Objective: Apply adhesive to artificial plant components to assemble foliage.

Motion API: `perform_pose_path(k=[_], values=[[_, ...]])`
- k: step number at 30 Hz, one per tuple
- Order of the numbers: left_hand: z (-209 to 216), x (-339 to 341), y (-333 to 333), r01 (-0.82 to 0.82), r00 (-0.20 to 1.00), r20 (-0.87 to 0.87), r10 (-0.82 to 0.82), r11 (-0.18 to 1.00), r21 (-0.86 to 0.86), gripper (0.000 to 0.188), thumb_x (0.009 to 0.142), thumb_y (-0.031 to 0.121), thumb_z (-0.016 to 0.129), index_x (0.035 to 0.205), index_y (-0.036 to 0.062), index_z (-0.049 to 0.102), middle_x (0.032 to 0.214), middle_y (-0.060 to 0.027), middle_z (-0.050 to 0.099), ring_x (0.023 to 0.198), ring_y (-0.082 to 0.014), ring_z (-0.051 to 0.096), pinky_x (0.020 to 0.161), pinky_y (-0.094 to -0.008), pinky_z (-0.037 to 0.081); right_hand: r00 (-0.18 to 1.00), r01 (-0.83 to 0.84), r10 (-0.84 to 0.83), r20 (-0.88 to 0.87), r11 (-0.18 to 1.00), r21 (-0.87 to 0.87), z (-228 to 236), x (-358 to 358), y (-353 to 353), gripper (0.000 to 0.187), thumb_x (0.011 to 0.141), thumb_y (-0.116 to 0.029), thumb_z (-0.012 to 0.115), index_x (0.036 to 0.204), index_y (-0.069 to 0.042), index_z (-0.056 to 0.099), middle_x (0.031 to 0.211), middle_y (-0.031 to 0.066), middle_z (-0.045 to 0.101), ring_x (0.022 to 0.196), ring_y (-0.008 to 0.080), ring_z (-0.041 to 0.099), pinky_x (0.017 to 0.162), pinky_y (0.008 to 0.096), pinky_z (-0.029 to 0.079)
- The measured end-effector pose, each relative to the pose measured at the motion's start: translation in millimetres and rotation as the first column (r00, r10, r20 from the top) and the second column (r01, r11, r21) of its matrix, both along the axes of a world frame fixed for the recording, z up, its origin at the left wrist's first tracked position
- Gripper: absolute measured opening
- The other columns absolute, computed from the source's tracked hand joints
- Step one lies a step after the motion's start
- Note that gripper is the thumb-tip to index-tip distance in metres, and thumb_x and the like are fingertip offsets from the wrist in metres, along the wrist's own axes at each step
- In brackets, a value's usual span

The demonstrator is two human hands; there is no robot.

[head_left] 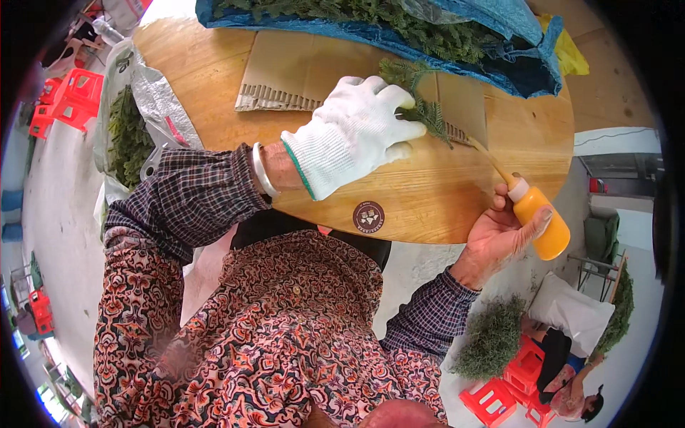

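My left hand point(364, 123), in a white knit glove with a green cuff edge, is closed on a green fir-like sprig point(431, 118) above the table. Its needles stick out past my thumb and fingertips; the part inside the grip is hidden. My bare right hand point(503, 232) is wrapped round an orange squeeze bottle point(544, 227) at the table's right front edge. The bottle tilts up and left, and its long thin nozzle reaches close to the sprig's right end. Whether the nozzle tip touches the sprig, I cannot tell. Beneath the sprig lies flat brown cardboard point(285, 71).
On the round wooden table point(421, 207) a blue woven bag point(524, 82) of green sprigs spans the far side. A silvery bag point(160, 100) with more greenery hangs at the left edge. Red stools point(78, 89) stand far left; another person point(567, 396) sits at lower right.
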State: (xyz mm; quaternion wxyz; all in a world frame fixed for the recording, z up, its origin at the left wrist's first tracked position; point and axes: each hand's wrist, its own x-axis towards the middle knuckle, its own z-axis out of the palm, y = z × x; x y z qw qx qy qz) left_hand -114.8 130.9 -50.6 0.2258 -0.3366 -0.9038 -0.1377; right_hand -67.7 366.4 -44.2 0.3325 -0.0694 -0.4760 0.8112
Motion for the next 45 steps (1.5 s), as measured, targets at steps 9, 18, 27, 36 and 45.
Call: perform_pose_path(k=[9,18,27,36,45], values=[[7,-6,6,-0.087,0.995,-0.049,0.092,0.991,0.105,0.029,0.076,0.032,0.067,0.102,0.0205,0.068,0.104,-0.0040,0.057,0.092,-0.0237,0.053,0.083,-0.0345,0.043,1.000,-0.018,0.018,-0.016,1.000,-0.015,-2,-6,1,0.044,0.091,-0.040,0.062,0.105,0.002,0.055,0.087,0.0142,0.066,0.066,0.0166,0.063,0.057,0.0180,0.049],[12,-18,8,-0.070,0.997,0.013,0.070,0.995,0.069,0.022,0.080,0.025,0.065,0.100,0.0164,0.069,0.097,-0.0026,0.055,0.086,-0.0220,0.053,0.079,-0.0337,0.044,0.999,-0.012,0.013,-0.029,1.000,0.012,-1,-8,-1,0.041,0.091,-0.038,0.061,0.103,0.001,0.055,0.086,0.0136,0.066,0.066,0.0161,0.063,0.057,0.0178,0.050],[41,-12,-35,0.097,0.962,0.181,-0.204,0.877,0.471,0.018,0.081,0.012,0.065,0.097,0.0093,0.071,0.100,-0.0047,0.065,0.085,-0.0157,0.059,0.076,-0.0250,0.048,0.998,-0.067,0.067,-0.018,0.998,0.020,-7,-11,3,0.044,0.093,-0.041,0.057,0.103,0.002,0.056,0.087,0.0131,0.065,0.068,0.0149,0.061,0.059,0.0175,0.047],[68,66,-166,-0.242,0.967,0.137,0.213,0.618,0.748,0.018,0.080,0.009,0.070,0.097,0.0051,0.073,0.106,-0.0060,0.067,0.090,-0.0103,0.061,0.077,-0.0186,0.050,0.995,-0.098,0.098,-0.004,0.994,0.046,-9,-9,9,0.052,0.091,-0.046,0.058,0.105,0.004,0.059,0.082,0.0129,0.064,0.065,0.0106,0.056,0.060,0.0150,0.044],[-28,109,-274,-0.909,0.406,0.105,0.908,0.389,0.147,0.019,0.083,0.020,0.066,0.096,0.0076,0.073,0.100,-0.0062,0.065,0.084,-0.0194,0.060,0.075,-0.0272,0.048,0.995,-0.091,0.089,0.038,0.994,0.057,-5,-19,5,0.050,0.094,-0.047,0.054,0.105,0.001,0.059,0.081,0.0093,0.062,0.066,0.0087,0.054,0.060,0.0132,0.042]])
